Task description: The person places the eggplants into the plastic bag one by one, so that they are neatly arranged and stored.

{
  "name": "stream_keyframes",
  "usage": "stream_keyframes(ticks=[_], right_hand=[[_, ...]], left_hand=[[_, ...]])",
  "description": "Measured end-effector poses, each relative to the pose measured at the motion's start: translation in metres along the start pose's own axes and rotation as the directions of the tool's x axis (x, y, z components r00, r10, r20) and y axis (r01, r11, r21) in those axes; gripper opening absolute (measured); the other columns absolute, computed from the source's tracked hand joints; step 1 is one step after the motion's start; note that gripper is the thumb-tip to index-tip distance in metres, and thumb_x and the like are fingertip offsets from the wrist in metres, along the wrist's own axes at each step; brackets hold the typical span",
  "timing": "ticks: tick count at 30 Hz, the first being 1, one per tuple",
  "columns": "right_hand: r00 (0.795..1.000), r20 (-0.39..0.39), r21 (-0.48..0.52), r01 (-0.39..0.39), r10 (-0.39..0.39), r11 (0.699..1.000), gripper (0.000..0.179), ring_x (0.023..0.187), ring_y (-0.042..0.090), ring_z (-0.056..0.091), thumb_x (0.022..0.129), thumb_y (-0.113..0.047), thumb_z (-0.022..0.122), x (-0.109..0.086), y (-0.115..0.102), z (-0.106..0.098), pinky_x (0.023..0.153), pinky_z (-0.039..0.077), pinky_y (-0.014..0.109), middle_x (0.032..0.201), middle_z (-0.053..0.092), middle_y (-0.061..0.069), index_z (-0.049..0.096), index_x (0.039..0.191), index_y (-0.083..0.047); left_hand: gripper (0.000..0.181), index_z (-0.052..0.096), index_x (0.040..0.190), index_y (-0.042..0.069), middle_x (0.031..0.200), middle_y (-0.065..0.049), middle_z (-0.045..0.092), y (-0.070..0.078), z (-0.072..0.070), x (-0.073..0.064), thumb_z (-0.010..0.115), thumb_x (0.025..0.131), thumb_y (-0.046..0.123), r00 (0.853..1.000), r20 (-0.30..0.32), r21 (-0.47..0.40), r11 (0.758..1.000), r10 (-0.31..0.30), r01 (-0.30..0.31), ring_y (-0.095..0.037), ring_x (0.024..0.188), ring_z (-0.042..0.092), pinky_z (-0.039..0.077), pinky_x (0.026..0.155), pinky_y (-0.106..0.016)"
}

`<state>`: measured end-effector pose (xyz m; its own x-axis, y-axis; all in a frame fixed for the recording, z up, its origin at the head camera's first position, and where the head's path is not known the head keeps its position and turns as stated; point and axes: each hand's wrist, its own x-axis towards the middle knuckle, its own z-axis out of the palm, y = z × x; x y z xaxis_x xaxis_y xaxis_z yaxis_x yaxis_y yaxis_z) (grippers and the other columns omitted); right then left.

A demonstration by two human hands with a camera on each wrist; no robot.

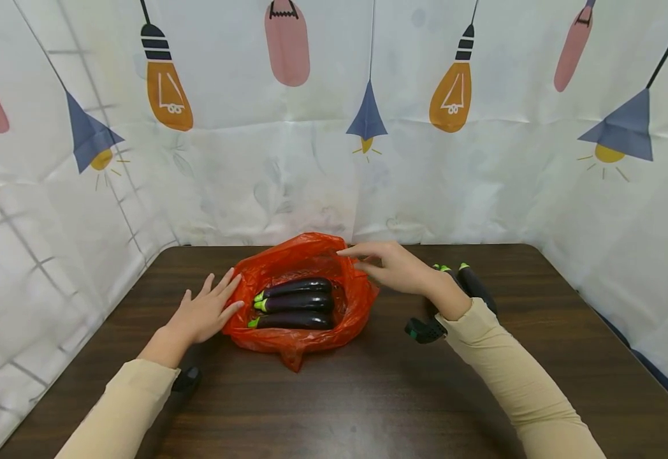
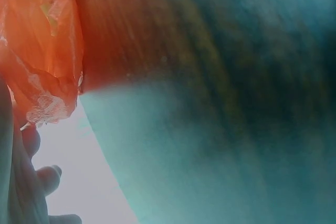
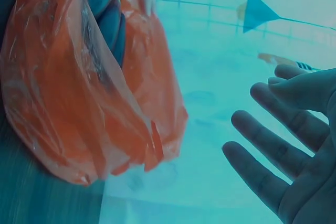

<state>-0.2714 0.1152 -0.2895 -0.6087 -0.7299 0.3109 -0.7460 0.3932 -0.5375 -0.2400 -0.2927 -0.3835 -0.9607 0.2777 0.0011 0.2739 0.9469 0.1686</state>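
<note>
A red plastic bag (image 1: pixel 294 342) lies on the table with its mouth held wide. Inside it, three dark purple eggplants (image 1: pixel 296 303) are stacked side by side, their green stem ends to the left. My left hand (image 1: pixel 204 311) rests against the bag's left side, fingers spread. Over the bag's right rim is my right hand (image 1: pixel 391 266), its fingers loosely extended and holding nothing; the right wrist view shows these fingers (image 3: pixel 268 174) apart from the bag (image 3: pixel 52 103). More eggplants (image 1: pixel 474 287) lie right of the bag, partly hidden behind the right forearm.
The dark wooden table (image 1: pixel 334 408) extends around the bag. A pale curtain (image 1: pixel 225 172) printed with lamps and bulbs hangs behind it and along both sides. Black wrist cameras (image 1: pixel 424 330) sit under the forearms.
</note>
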Motion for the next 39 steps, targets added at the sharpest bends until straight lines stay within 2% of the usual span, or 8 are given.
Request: stream_keyframes(ticks=[3,7,13,21,26,34,39], right_hand=[[1.000,-0.031,-0.006,0.001,-0.001,1.000,0.037,0.110,0.026,0.067,0.101,0.001,0.061,-0.004,0.002,-0.005,0.090,0.056,0.041,0.130,0.069,0.012,0.066,0.138,-0.006],[0.997,-0.072,-0.014,0.007,-0.008,1.000,0.036,0.118,0.029,0.065,0.101,0.000,0.062,-0.012,0.007,-0.010,0.097,0.054,0.046,0.132,0.068,0.012,0.066,0.137,-0.005],[0.995,-0.096,-0.014,-0.025,0.024,1.000,0.035,0.116,0.029,0.066,0.102,-0.003,0.062,-0.027,0.015,-0.016,0.096,0.054,0.047,0.134,0.067,0.011,0.067,0.137,-0.007],[0.988,-0.140,-0.022,-0.070,0.067,0.997,0.035,0.111,0.029,0.068,0.101,0.001,0.062,-0.048,0.029,-0.024,0.092,0.056,0.050,0.133,0.067,0.015,0.068,0.135,-0.004],[0.976,-0.170,-0.024,-0.145,0.139,0.989,0.035,0.110,0.029,0.069,0.102,-0.001,0.061,-0.061,0.041,-0.027,0.092,0.056,0.050,0.135,0.066,0.015,0.067,0.136,-0.005],[0.952,-0.226,-0.068,-0.228,0.207,0.971,0.034,0.110,0.033,0.068,0.103,-0.001,0.061,-0.083,0.053,-0.036,0.092,0.055,0.051,0.131,0.067,0.017,0.067,0.136,-0.004],[0.935,-0.253,-0.087,-0.277,0.248,0.957,0.035,0.105,0.033,0.070,0.103,-0.001,0.060,-0.097,0.060,-0.041,0.086,0.058,0.047,0.130,0.068,0.018,0.066,0.136,-0.004]], left_hand=[[0.076,0.027,0.162,0.004,0.168,-0.022,0.017,-0.001,0.000,0.000,0.046,0.106,0.052,1.000,-0.002,-0.002,1.000,0.002,-0.002,-0.055,0.148,0.016,0.013,0.106,-0.083],[0.076,0.027,0.162,0.005,0.168,-0.022,0.017,-0.001,0.000,0.000,0.046,0.106,0.052,1.000,-0.002,-0.001,1.000,0.001,-0.001,-0.055,0.148,0.015,0.013,0.106,-0.083],[0.076,0.027,0.162,0.004,0.168,-0.022,0.017,-0.001,0.000,0.000,0.045,0.106,0.053,1.000,0.002,0.001,1.000,0.000,0.000,-0.055,0.148,0.015,0.013,0.106,-0.083],[0.077,0.027,0.162,0.005,0.168,-0.021,0.016,-0.003,-0.001,0.001,0.045,0.106,0.054,1.000,0.000,0.006,1.000,-0.003,0.003,-0.055,0.148,0.015,0.013,0.106,-0.083],[0.076,0.026,0.163,0.005,0.169,-0.021,0.015,-0.005,-0.001,0.002,0.044,0.107,0.054,1.000,0.002,0.007,1.000,-0.007,0.007,-0.055,0.149,0.014,0.012,0.106,-0.083],[0.077,0.026,0.163,0.005,0.168,-0.021,0.017,-0.004,-0.001,0.001,0.044,0.106,0.055,1.000,0.005,0.001,1.000,-0.007,0.007,-0.055,0.149,0.015,0.012,0.106,-0.083],[0.079,0.027,0.162,0.005,0.168,-0.022,0.017,-0.003,0.000,0.000,0.044,0.105,0.057,1.000,0.007,0.000,1.000,-0.004,0.004,-0.055,0.148,0.016,0.013,0.106,-0.083]])
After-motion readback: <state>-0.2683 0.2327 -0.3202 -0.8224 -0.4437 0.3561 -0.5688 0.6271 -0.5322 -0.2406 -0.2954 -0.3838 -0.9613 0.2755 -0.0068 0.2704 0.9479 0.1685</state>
